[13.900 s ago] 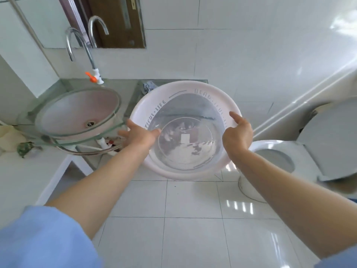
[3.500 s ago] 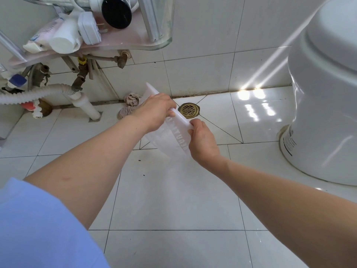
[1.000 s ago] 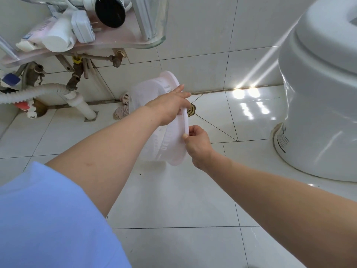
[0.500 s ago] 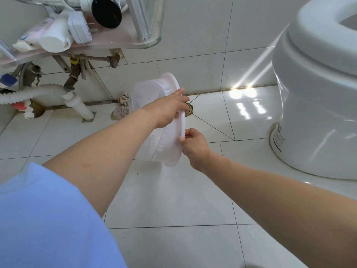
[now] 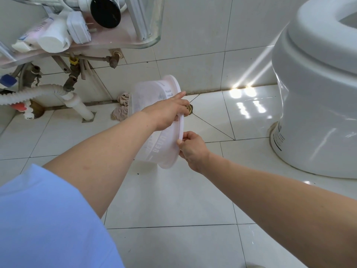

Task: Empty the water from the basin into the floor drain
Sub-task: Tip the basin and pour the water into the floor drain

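Note:
The pale pink translucent basin (image 5: 154,93) is tipped on its side above the floor, its open rim facing right toward the wall corner. My left hand (image 5: 168,111) grips the rim near its top, with the index finger stretched out. My right hand (image 5: 190,147) pinches the rim's lower edge. The brass floor drain (image 5: 189,109) lies on the tiles just behind the rim, mostly hidden by my left hand. No water shows inside the basin.
A white toilet (image 5: 316,93) stands at the right. Sink pipes and a white corrugated hose (image 5: 38,91) run along the wall at the left, under a glass shelf (image 5: 135,41) of toiletries. A crumpled rag (image 5: 120,111) lies by the wall behind the basin.
Since half a second ago the basin has barely shifted; both hands keep their hold on the rim. Earlier the basin was carried level, then lowered and tipped toward the drain.

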### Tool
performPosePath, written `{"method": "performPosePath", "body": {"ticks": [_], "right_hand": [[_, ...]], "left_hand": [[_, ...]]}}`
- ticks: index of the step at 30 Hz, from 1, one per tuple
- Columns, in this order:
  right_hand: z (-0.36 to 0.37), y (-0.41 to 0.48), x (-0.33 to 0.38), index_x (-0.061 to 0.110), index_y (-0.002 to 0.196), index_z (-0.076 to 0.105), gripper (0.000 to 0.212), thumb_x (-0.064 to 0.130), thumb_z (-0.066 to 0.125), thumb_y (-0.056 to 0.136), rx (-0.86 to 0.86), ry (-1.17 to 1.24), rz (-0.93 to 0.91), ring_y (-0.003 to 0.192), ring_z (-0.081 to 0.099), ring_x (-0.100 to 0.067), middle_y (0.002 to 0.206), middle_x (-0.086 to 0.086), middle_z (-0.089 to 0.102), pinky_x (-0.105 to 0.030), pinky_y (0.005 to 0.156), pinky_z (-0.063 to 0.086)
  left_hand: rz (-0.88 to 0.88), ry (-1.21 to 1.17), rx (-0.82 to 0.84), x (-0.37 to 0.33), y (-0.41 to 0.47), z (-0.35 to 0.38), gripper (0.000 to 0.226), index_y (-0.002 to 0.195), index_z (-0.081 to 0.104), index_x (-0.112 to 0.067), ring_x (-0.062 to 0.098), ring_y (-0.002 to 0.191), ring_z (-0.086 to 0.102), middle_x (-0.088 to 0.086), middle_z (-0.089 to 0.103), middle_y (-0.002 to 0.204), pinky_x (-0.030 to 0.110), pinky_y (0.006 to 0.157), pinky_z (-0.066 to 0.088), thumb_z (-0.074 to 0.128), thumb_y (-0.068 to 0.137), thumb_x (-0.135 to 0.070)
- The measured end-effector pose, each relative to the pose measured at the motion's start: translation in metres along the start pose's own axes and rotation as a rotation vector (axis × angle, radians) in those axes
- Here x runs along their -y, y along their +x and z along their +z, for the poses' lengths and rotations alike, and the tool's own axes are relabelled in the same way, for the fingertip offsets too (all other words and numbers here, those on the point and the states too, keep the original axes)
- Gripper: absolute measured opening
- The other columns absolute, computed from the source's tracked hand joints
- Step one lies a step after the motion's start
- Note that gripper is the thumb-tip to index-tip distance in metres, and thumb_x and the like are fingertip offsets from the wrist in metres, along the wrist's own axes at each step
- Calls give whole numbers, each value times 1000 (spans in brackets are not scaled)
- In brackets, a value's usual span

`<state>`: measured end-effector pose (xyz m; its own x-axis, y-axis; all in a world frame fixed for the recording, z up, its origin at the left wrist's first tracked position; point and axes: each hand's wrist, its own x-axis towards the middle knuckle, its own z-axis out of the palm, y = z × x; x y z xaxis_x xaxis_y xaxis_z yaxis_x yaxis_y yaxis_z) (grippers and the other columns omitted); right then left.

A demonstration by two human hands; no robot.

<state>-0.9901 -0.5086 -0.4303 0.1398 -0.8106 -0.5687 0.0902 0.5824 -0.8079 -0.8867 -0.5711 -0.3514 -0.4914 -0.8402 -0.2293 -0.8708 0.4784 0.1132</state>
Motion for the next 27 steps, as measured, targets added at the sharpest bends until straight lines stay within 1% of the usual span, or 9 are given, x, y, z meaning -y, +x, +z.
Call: {"method": "performPosePath", "body": {"ticks": [3, 5, 7, 9, 12, 15, 20, 23, 27], "right_hand": [[0, 0, -1, 16, 77, 51, 21, 1, 47, 91, 2, 2, 4, 86, 53, -24, 81, -4, 54, -49, 99, 48], [0, 0, -1, 15, 77, 51, 21, 1, 47, 91, 2, 6, 0, 86, 53, -24, 81, -4, 54, -48, 99, 48], [0, 0, -1, 15, 77, 51, 21, 1, 47, 91, 0, 2, -3, 86, 54, -24, 82, -5, 55, -46, 97, 48], [1, 0, -1, 15, 77, 51, 21, 1, 46, 91, 1, -2, -5, 86, 54, -24, 81, -5, 55, -45, 97, 48], [0, 0, -1, 15, 77, 51, 21, 1, 46, 91, -1, -7, -5, 86, 53, -24, 81, -5, 55, -46, 97, 48], [-1, 0, -1, 15, 77, 51, 20, 1, 46, 91, -2, -13, 0, 86, 54, -24, 85, -6, 55, -48, 99, 47], [0, 0, -1, 15, 78, 51, 20, 1, 47, 91, -3, -7, 7, 87, 54, -24, 88, -8, 56, -50, 100, 47], [0, -1, -1, 15, 78, 51, 20, 1, 46, 91, -4, -1, 8, 87, 54, -24, 92, -10, 57, -51, 100, 47], [0, 0, -1, 15, 77, 51, 21, 1, 46, 92, -6, 3, 11, 87, 54, -24, 91, -9, 56, -51, 100, 47]], "left_hand": [[-11, 4, 6, 1, 0, 2, 35, 120, 58, -8, 14, 148, 4, -1, 40, 146, 33, 104, 36, 40, 93, 5], [-13, 1, 6, 2, 1, 3, 35, 120, 58, -8, 14, 148, 4, -2, 39, 147, 34, 106, 35, 40, 92, 5], [-13, -10, 9, 3, 0, 4, 35, 119, 58, -7, 14, 148, 4, -1, 41, 145, 36, 106, 35, 40, 92, 5], [-14, -18, 7, 4, 0, 4, 34, 118, 58, -7, 14, 148, 4, -1, 43, 143, 35, 104, 36, 40, 92, 6], [-19, -24, -1, 4, 0, 4, 34, 118, 58, -7, 13, 148, 4, 0, 43, 143, 36, 105, 36, 40, 92, 5], [-17, -26, 1, 4, 0, 5, 36, 121, 57, -8, 13, 148, 3, 0, 42, 143, 34, 106, 34, 39, 93, 5], [-13, -28, 14, 3, 1, 6, 37, 123, 56, -9, 13, 148, 3, -1, 41, 145, 40, 107, 35, 40, 93, 5], [-10, -26, 10, 3, 2, 6, 37, 122, 56, -10, 13, 148, 3, -2, 41, 145, 37, 107, 35, 40, 93, 5], [-3, -28, 2, 4, 2, 7, 36, 121, 57, -9, 13, 148, 4, -2, 41, 144, 34, 107, 34, 40, 93, 5]]}}
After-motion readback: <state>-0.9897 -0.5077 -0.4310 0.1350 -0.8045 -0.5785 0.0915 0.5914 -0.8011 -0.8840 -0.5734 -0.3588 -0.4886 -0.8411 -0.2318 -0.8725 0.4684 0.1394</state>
